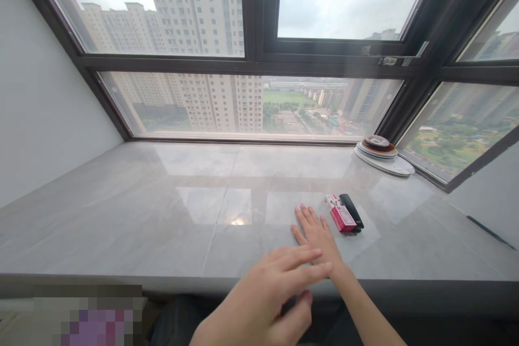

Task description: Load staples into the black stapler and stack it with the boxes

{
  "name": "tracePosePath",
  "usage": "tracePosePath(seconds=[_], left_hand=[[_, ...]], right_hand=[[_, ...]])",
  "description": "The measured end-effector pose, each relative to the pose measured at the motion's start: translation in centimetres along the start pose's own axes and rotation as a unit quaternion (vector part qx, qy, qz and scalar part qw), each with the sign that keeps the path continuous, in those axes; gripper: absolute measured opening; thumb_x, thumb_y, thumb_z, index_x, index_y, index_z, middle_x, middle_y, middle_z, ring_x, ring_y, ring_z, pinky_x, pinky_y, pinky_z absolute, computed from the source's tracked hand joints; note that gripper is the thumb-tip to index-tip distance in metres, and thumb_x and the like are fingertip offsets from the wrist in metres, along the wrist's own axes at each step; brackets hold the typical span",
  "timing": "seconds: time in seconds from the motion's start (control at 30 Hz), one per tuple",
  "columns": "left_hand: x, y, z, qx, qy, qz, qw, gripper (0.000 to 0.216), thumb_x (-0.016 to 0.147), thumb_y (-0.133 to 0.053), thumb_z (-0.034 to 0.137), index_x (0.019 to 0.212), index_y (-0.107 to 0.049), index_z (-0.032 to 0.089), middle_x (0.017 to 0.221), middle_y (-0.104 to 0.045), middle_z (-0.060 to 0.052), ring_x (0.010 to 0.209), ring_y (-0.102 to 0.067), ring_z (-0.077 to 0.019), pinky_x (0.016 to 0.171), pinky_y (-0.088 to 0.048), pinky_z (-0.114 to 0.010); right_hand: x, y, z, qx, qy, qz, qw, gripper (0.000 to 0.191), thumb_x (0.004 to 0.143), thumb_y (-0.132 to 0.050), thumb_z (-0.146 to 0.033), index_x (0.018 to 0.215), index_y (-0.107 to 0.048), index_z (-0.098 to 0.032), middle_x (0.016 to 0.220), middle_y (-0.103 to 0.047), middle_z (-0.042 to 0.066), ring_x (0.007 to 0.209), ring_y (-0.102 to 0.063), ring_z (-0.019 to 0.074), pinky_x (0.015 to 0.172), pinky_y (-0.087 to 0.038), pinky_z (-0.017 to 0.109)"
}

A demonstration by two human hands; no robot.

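My right hand [316, 233] lies flat on the grey stone sill [162, 211], palm down, fingers stretched out and slightly apart, holding nothing. Just to the right of its fingertips rest a small red and white box [340, 215] and, touching the box's far side, a black stapler-like object [352, 210]. My left hand [263, 297] hovers in the air close to the camera, above the sill's front edge and over my right wrist. Its fingers are extended toward the right and the thumb is below them, with nothing between.
A stack of round plates [383, 155] sits at the back right corner by the window frame [251, 62]. A white wall [44, 97] closes the left side. The sill's dark front edge [121, 284] runs below; a blurred patch is at the bottom left.
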State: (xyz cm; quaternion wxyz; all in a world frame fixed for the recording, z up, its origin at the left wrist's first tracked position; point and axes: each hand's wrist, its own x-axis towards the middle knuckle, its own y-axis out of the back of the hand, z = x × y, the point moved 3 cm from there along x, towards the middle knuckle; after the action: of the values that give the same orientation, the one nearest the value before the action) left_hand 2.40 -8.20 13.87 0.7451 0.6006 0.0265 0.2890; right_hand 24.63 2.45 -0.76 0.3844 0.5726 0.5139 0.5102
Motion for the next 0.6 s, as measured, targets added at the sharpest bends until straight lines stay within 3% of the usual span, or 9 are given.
tracePosePath(seconds=[0.07,0.1,0.17,0.23,0.33,0.6], left_hand=[[0.5,-1.8,-5.8,0.023,0.201,0.048,0.978,0.052,0.104,-0.027,0.036,0.155,-0.038,0.032,0.150,-0.053,-0.004,0.146,-0.040,-0.0225,0.120,-0.035,-0.049],[0.5,-3.1,-8.4,0.043,0.265,0.056,0.962,0.051,0.105,-0.030,0.040,0.154,-0.041,0.030,0.154,-0.049,-0.006,0.149,-0.036,-0.0261,0.122,-0.030,-0.054],[0.1,-5.9,-12.4,0.077,0.333,0.054,0.938,0.052,0.104,-0.036,0.045,0.152,-0.044,0.027,0.161,-0.038,-0.007,0.153,-0.026,-0.0314,0.123,-0.022,-0.060],[-0.3,-8.1,-14.7,0.114,0.356,0.065,0.925,0.055,0.103,-0.039,0.047,0.154,-0.041,0.027,0.165,-0.030,-0.006,0.155,-0.019,-0.0327,0.123,-0.017,-0.061],[-0.6,-9.6,-15.4,0.147,0.353,0.075,0.921,0.058,0.103,-0.037,0.049,0.157,-0.035,0.029,0.167,-0.024,-0.004,0.156,-0.014,-0.0317,0.124,-0.013,-0.060],[-0.9,-9.4,-15.1,0.165,0.353,0.054,0.920,0.059,0.104,-0.030,0.052,0.158,-0.033,0.031,0.168,-0.021,-0.002,0.156,-0.014,-0.0285,0.124,-0.015,-0.056]], right_hand=[[-0.1,0.2,0.0,0.000,-0.005,-0.001,1.000,0.061,0.104,-0.032,-0.049,0.162,-0.026,-0.030,0.169,-0.018,0.001,0.156,-0.013,0.0254,0.124,-0.010,0.051],[-0.1,0.2,-0.1,0.001,-0.007,-0.002,1.000,0.061,0.104,-0.032,-0.048,0.161,-0.026,-0.030,0.169,-0.018,0.001,0.156,-0.013,0.0252,0.124,-0.010,0.051],[-0.2,0.4,-0.2,0.004,-0.012,-0.005,1.000,0.061,0.104,-0.032,-0.049,0.161,-0.026,-0.031,0.169,-0.018,0.001,0.156,-0.013,0.0247,0.124,-0.010,0.050],[-0.3,0.5,-0.4,0.004,-0.018,-0.004,1.000,0.060,0.104,-0.032,-0.049,0.161,-0.026,-0.031,0.169,-0.019,0.001,0.156,-0.013,0.0247,0.124,-0.010,0.050],[-0.5,0.6,-0.7,0.001,-0.031,0.004,0.999,0.060,0.104,-0.030,-0.048,0.161,-0.026,-0.031,0.169,-0.019,0.002,0.156,-0.013,0.0258,0.124,-0.009,0.052],[-0.9,0.7,-1.0,-0.001,-0.037,0.017,0.999,0.059,0.105,-0.027,-0.049,0.161,-0.027,-0.031,0.168,-0.021,0.002,0.155,-0.014,0.0263,0.123,-0.008,0.053]])
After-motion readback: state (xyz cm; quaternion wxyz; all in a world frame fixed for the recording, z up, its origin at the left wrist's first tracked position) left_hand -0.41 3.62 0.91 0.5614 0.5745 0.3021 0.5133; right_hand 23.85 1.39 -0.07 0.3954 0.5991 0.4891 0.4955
